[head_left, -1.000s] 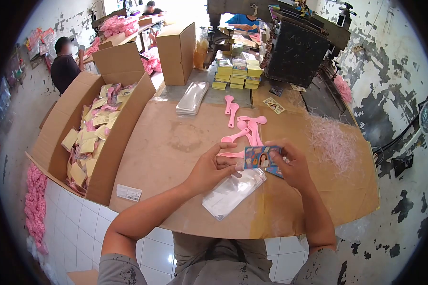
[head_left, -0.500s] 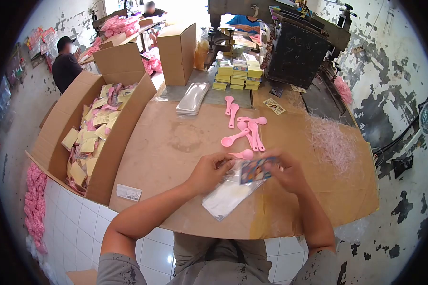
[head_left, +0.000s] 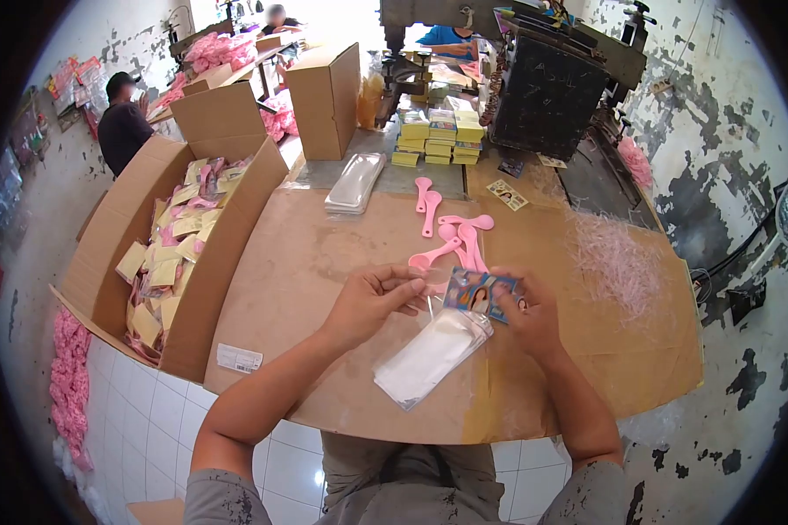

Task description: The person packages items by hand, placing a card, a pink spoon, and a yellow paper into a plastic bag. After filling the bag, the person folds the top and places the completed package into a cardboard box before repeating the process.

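Observation:
My right hand (head_left: 531, 319) grips a printed card (head_left: 470, 291) with a blue border and pictures of people, thumb on its face. To its left, my left hand (head_left: 372, 302) has its thumb and fingers curled on what looks like the thin edge of a clear plastic bag (head_left: 431, 308); the film is hard to make out. Just below both hands lies a stack of clear plastic bags (head_left: 429, 360). Pink measuring spoons (head_left: 469, 247) lie in a loose group beyond the hands, one partly hidden behind the left fingers and the card.
An open carton (head_left: 223, 262) of packed bags stands at the left. Another stack of clear bags (head_left: 355, 184) and piled cards (head_left: 438, 136) lie further back. Shredded film (head_left: 617, 267) is at the right, below a black machine (head_left: 547, 92). Other people sit in the background.
My left hand has risen slightly and moved left of the card, its fingers stretching out more. The card in my right hand has moved up a little and turned its printed face into clearer view.

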The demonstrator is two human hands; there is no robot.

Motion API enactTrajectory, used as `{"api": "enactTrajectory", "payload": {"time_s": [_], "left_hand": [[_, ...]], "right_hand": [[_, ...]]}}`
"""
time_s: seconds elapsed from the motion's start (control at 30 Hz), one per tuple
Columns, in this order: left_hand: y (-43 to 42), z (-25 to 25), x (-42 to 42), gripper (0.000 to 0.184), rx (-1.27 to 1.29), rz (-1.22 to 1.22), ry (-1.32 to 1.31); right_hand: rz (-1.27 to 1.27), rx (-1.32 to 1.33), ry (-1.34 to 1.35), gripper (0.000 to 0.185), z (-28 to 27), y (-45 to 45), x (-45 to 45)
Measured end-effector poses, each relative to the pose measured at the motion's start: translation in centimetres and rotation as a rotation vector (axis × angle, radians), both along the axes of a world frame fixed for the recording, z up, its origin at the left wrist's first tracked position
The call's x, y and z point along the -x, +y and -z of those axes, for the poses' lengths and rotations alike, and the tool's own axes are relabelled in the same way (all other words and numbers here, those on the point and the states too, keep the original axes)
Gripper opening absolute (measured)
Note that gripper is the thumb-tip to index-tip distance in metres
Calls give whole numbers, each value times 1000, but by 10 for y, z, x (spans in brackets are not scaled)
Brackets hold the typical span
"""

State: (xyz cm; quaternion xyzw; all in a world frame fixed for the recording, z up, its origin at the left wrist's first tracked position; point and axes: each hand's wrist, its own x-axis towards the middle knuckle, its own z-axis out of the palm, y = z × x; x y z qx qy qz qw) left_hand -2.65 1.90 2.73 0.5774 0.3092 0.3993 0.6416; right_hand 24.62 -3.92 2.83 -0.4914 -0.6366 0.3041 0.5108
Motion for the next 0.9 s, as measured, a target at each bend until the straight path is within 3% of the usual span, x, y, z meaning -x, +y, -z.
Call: {"api": "enactTrajectory", "payload": {"time_s": [0.07,0.17,0.37,0.47,0.57,0.67,0.77,0.87,0.9], "left_hand": [[-8,-1,-7,28,-14,29,47],[-14,7,-14,30,-3,68,38],[-18,11,-16,35,-117,110,128],[-27,6,-17,41,-229,154,218],[-29,4,-18,46,-264,197,298],[-27,3,-17,49,-146,213,287],[-19,9,-15,47,-107,157,149],[-9,1,-6,45,-102,22,81],[-5,-4,-2,44,-94,-29,75]], "right_hand": [[63,2,217,23,-5,0,2],[27,-31,255,27,-4,-1,3],[-155,-318,-296,33,1,6,-2],[-157,17,-22,27,-3,-10,15],[-105,135,279,19,0,-12,31],[-199,141,-88,16,12,-7,15],[-345,-178,-153,16,7,8,20],[-201,92,-103,20,2,29,10],[-231,37,-228,20,1,34,12]]}}
